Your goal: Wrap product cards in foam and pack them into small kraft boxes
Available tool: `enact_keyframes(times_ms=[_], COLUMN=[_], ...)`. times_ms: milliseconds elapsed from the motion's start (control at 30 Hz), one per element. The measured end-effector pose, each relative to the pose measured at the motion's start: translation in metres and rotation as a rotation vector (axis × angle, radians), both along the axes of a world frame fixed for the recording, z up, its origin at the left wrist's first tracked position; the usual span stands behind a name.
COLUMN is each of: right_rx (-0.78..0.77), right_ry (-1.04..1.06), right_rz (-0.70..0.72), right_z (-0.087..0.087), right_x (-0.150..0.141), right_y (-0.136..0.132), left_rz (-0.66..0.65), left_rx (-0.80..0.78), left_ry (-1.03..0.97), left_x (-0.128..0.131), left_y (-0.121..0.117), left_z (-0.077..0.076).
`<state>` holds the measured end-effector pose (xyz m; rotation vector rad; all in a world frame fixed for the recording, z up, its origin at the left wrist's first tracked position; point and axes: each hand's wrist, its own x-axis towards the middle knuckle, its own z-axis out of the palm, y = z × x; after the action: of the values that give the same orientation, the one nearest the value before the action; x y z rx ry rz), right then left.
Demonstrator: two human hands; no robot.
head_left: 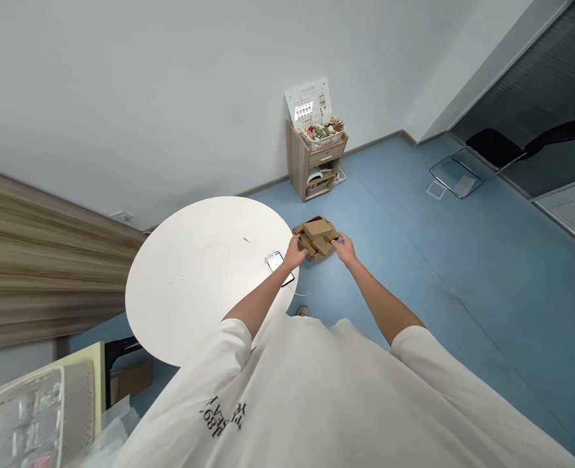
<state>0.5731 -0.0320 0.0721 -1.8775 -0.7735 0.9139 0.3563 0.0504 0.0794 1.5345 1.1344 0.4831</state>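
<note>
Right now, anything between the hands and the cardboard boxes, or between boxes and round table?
Left hand and right hand hold the cardboard boxes; nothing visible between. Toward the round table, the left hand is in the way; a smartphone lies near the rim.

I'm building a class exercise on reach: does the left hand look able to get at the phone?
Probably yes: the phone lies uncovered near the white table's edge, under the forearm. The left hand would likely have to leave the cardboard boxes first.
</note>
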Motion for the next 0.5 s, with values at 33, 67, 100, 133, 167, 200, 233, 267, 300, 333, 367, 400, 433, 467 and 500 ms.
enact_keyframes(times_ms=[33, 67, 100, 133, 167, 200, 233, 267, 300, 333, 367, 400, 433, 467, 500], right_rx=[-0.022, -0.043, -0.061, -0.064, -0.059, -0.05, -0.039, -0.033, -0.031, -0.032, -0.033, -0.035, -0.036, -0.035, -0.035], right_ry=[0.019, 0.036, 0.054, 0.07, 0.082, 0.092, 0.099, 0.105, 0.111, 0.117, 0.121, 0.123, 0.125, 0.129, 0.133], right_rz=[-0.012, -0.022, -0.02, -0.018, -0.013, -0.008, -0.002, 0.005, 0.014, 0.021, 0.026, 0.029, 0.027, 0.023, 0.017], right_z=[-0.003, -0.006, -0.009, -0.011, -0.012, -0.013, -0.013, -0.012, -0.011, -0.01, -0.009, -0.009, -0.009, -0.009, -0.01], right_x=[-0.001, -0.002, -0.004, -0.006, -0.009, -0.011, -0.013, -0.015, -0.017, -0.018, -0.02, -0.022, -0.024, -0.027, -0.03], right_y=[-0.002, -0.006, -0.01, -0.014, -0.018, -0.021, -0.023, -0.025, -0.026, -0.026, -0.026, -0.026, -0.025, -0.025, -0.024], left_rz=[-0.009, -0.016, -0.019, -0.019, -0.015, -0.008, -0.003, 0.002, 0.005, 0.005, 0.004, 0.003, 0.004, 0.007, 0.013], left_rx=[-0.006, -0.014, -0.024, -0.036, -0.046, -0.051, -0.053, -0.051, -0.047, -0.043, -0.04, -0.039, -0.039, -0.041, -0.044], left_ry=[0.012, 0.024, 0.036, 0.045, 0.053, 0.057, 0.059, 0.062, 0.065, 0.069, 0.074, 0.077, 0.077, 0.074, 0.071], left_x=[-0.004, -0.008, -0.012, -0.016, -0.019, -0.021, -0.024, -0.025, -0.027, -0.029, -0.03, -0.032, -0.034, -0.036, -0.039], left_y=[-0.002, -0.004, -0.007, -0.01, -0.012, -0.013, -0.014, -0.015, -0.015, -0.016, -0.016, -0.017, -0.019, -0.02, -0.022], left_z=[-0.003, -0.006, -0.01, -0.013, -0.016, -0.018, -0.019, -0.021, -0.021, -0.021, -0.021, -0.02, -0.019, -0.018, -0.017])
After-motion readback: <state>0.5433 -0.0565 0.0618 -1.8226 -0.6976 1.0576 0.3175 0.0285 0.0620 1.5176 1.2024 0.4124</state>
